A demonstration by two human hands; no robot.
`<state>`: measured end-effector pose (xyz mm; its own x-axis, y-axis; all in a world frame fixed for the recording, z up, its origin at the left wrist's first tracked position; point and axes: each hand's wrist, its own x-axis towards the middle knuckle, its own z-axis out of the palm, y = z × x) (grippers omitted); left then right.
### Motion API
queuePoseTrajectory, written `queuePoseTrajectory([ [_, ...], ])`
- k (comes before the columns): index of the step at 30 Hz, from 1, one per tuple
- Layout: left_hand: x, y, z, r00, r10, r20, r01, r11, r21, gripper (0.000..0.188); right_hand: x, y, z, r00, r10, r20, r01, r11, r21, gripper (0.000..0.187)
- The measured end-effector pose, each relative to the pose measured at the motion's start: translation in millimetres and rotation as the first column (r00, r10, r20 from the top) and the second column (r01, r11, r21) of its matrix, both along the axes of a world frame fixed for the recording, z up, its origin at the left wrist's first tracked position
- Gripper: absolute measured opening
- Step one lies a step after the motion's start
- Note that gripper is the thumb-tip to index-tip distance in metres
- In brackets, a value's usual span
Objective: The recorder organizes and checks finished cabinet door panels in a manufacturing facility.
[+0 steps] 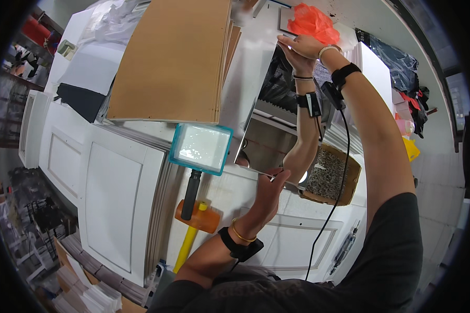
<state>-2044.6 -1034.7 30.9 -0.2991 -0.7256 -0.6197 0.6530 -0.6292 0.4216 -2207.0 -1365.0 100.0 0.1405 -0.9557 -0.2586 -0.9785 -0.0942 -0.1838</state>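
Observation:
A rectangular mirror panel [277, 136] is held tilted over the white work surface, reflecting my right forearm and hand. My left hand [265, 201] grips its near edge, thumb and fingers pinched there. At the far edge, my right hand [309, 48] rests with its fingers stretched along the rim; the reflection overlaps it. Left of the mirror sits a teal-rimmed tray [228, 151] with white contents. A black handle [192, 194] extends from that tray toward me. Beneath the handle lies a mallet [208, 221] with an orange head and yellow shaft.
Brown boards [167, 62] are stacked at far left, above white panelled doors [112, 198]. A cardboard box [350, 182] of small metal pieces stands right of the mirror. A black cable [329, 219] hangs from my right wrist. A red-orange plastic bag [314, 23] lies beyond my right hand.

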Motion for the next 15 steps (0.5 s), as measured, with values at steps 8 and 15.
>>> queuePoseTrajectory([
  [8, -2, 0, 7, 0.996, -0.041, -0.085, 0.036, 0.997, -0.062, 0.019, -77, -50, -26, 0.992, 0.018, -0.124, -0.018, 1.0, 0.005, 0.074],
  [15, -1, -7, 22, 0.996, -0.023, -0.086, 0.022, 1.0, -0.013, 0.016, -90, -59, -68, 0.93, -0.367, 0.022, 0.368, 0.927, -0.075, 0.072],
])
